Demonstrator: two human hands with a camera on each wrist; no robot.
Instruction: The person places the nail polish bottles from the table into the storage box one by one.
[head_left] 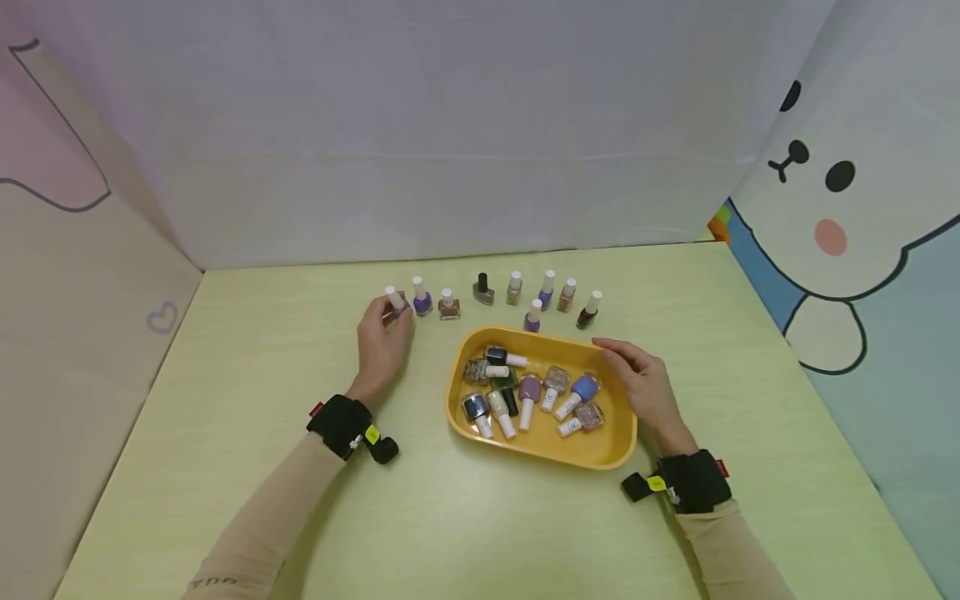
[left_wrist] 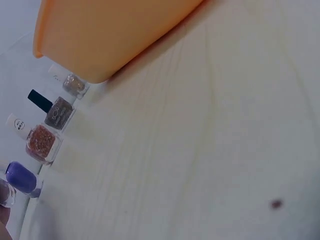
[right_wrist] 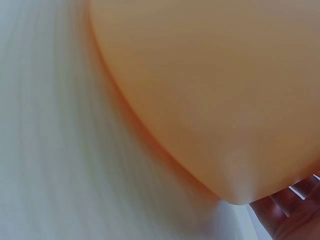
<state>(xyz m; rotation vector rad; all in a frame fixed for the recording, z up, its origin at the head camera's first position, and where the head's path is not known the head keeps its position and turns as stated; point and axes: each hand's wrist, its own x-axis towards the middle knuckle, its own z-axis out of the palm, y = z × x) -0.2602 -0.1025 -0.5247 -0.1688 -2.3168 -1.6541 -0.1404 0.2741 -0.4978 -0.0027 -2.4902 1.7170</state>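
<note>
- Head view: the left hand (head_left: 383,348) has its grip pinching a white-capped nail polish bottle (head_left: 393,297), just beside an upright purple bottle (head_left: 422,302); whether the held one touches the bench (head_left: 450,533) I cannot tell.
- Head view: the right hand (head_left: 649,383) has its grip over the right end of the yellow tray (head_left: 609,437), probably to steady it.
- Head view: in the tray, bottles lie on their sides, among them a blue bottle (head_left: 584,388); beyond it others stand cap up, presumably so that each shows and can be picked singly.
- Left wrist view: the tray's contents are hidden behind its outer wall, but finer marks show: lettering on the grey, dark-capped bottle (left_wrist: 59,113) and a round label on the copper glitter bottle (left_wrist: 41,143). The pinched bottle is cut off at the edge.
- Right wrist view: fingers (right_wrist: 286,201) show at the tray's outer side, which the head view hides; no bottles appear.
</note>
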